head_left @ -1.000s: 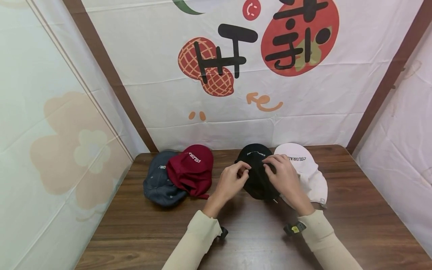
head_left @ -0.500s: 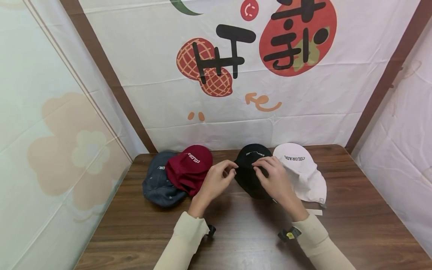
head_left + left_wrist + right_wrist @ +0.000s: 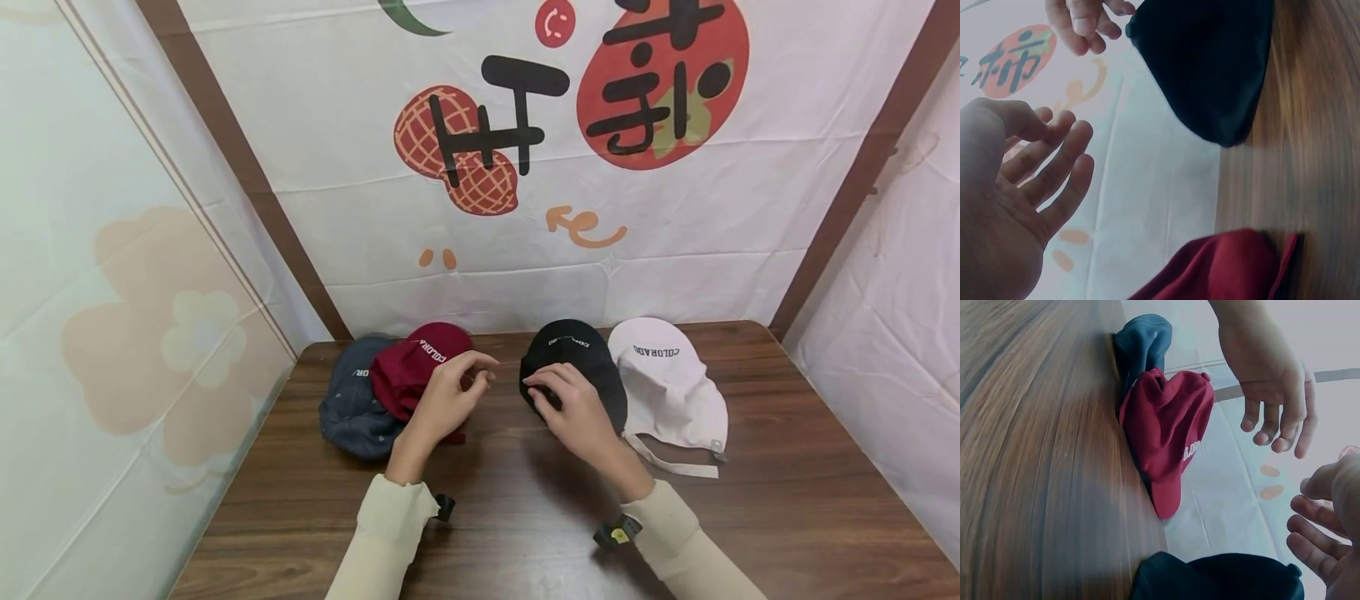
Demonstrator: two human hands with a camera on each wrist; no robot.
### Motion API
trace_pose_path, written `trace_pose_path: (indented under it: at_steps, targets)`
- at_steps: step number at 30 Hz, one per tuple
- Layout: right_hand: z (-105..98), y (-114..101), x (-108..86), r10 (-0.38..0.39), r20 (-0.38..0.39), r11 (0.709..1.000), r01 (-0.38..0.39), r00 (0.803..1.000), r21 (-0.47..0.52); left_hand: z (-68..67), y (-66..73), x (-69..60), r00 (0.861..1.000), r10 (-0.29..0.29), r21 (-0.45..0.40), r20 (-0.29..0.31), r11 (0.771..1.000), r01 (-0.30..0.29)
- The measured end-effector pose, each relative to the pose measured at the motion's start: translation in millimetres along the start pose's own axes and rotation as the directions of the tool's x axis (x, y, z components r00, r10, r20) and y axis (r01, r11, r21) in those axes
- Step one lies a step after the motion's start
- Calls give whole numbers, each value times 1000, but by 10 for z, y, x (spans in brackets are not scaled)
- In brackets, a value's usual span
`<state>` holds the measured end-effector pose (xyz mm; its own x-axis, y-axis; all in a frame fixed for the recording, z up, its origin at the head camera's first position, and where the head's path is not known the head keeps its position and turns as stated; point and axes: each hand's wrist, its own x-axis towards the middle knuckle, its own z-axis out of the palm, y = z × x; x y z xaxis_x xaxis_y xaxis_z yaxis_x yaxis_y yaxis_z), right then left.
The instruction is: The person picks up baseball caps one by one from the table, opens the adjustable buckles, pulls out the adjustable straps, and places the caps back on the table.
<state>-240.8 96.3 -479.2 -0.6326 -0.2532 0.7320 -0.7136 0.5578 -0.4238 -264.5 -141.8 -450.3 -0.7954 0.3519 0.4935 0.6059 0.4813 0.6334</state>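
In the head view my left hand (image 3: 442,398) hovers in front of the maroon cap (image 3: 425,350), its fingers loosely bent and holding nothing. My right hand (image 3: 573,408) hangs over the black cap (image 3: 566,340), fingers relaxed. The right wrist view shows a gap between that hand's fingers and the black cap (image 3: 1216,578). The black cap lies on the table beside the white cap (image 3: 660,367), which has a loose strap. At the left, the maroon cap overlaps a dark blue cap (image 3: 358,425). My left hand partly hides the maroon cap.
The brown wooden table (image 3: 517,533) ends at the back against a printed white cloth (image 3: 360,225). More cloth walls stand at the left and right sides. A small dark camera (image 3: 446,507) sits at my left wrist and another device (image 3: 618,532) at my right.
Both hands have drawn away from the black cap toward the left and nearer to me. The left hand has come in front of the maroon cap. The white cap's strap has come into view.
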Motion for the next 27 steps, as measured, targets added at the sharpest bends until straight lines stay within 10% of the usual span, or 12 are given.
trace_pose_path:
  at_steps: [27]
  targets:
    - [527, -116, 400, -9, 115, 1000, 7, 993, 17, -603, -340, -222, 982, 9, 61, -191, 998, 3]
